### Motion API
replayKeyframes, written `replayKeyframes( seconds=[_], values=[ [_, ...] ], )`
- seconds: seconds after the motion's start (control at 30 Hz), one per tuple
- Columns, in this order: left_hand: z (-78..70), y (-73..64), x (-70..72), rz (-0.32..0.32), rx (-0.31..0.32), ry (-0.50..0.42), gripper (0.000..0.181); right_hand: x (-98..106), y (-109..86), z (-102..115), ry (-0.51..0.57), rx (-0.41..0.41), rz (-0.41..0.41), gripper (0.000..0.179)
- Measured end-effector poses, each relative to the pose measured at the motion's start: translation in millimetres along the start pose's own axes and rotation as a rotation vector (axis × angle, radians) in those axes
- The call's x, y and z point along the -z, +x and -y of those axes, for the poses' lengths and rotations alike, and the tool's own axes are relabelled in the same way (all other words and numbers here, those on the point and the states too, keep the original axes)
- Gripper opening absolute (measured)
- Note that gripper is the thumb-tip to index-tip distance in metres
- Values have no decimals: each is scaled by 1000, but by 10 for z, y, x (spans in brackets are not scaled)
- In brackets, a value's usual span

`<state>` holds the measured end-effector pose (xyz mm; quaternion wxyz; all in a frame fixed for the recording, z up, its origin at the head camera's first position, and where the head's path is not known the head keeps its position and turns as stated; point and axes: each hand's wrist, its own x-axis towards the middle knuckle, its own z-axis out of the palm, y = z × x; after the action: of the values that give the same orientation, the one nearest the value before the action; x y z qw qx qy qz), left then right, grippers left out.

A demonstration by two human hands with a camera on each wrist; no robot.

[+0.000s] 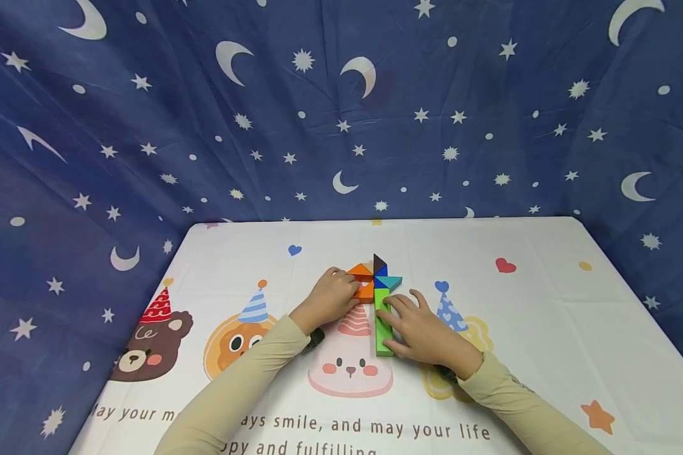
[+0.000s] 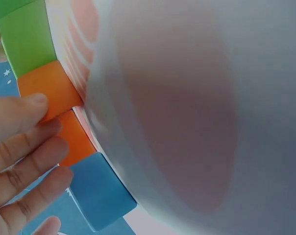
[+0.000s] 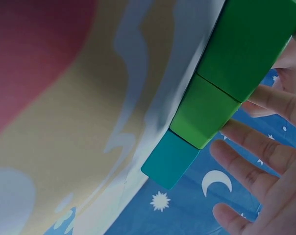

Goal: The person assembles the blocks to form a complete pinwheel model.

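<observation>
A pinwheel-like figure of wooden blocks lies mid-table. Its parts include orange triangular blocks (image 1: pixel 366 293) at left, a blue triangular block (image 1: pixel 380 270) with a dark top face, and a teal triangular block (image 1: pixel 393 282). Below runs a stem of green blocks (image 1: pixel 383 335), two of which show end to end in the right wrist view (image 3: pixel 246 44). My left hand (image 1: pixel 332 296) is at the orange blocks, thumb tip against one orange block (image 2: pixel 52 88) and fingers extended. My right hand (image 1: pixel 429 328) rests spread fingers at the stem's right side; the thumb is near its lower end.
The white tablecloth (image 1: pixel 546 328) carries printed animals, hearts and lettering. A blue curtain (image 1: pixel 319 139) with moons and stars stands behind the table and along its sides. Dark wrist straps (image 1: pixel 315 338) sit under the sleeves.
</observation>
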<state>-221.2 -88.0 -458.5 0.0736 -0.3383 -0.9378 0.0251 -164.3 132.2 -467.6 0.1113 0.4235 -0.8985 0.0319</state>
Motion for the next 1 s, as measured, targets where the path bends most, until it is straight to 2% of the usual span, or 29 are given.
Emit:
replayKeyframes(
  seconds=[0.17,0.3,0.43,0.57,0.67,0.83,1.0],
  values=[
    [12,-64,1,-4,17,28,22,0,4,1,-4,3,-1,48],
    [18,-106,2,-9,-21,14,30,9,0,2,-4,-4,8,48],
    [37,-103,4,-52,-50,-7,16,9,2,4,-1,-6,11,48],
    [58,-74,19,-57,-95,14,32,6,1,8,6,-5,13,48],
    [64,-73,28,-42,-108,18,31,5,3,13,8,-5,17,48],
    [62,-97,27,-24,-61,5,27,6,3,17,9,-5,20,48],
    [44,-107,7,-36,25,86,38,17,-1,14,4,-4,12,49]
  ],
)
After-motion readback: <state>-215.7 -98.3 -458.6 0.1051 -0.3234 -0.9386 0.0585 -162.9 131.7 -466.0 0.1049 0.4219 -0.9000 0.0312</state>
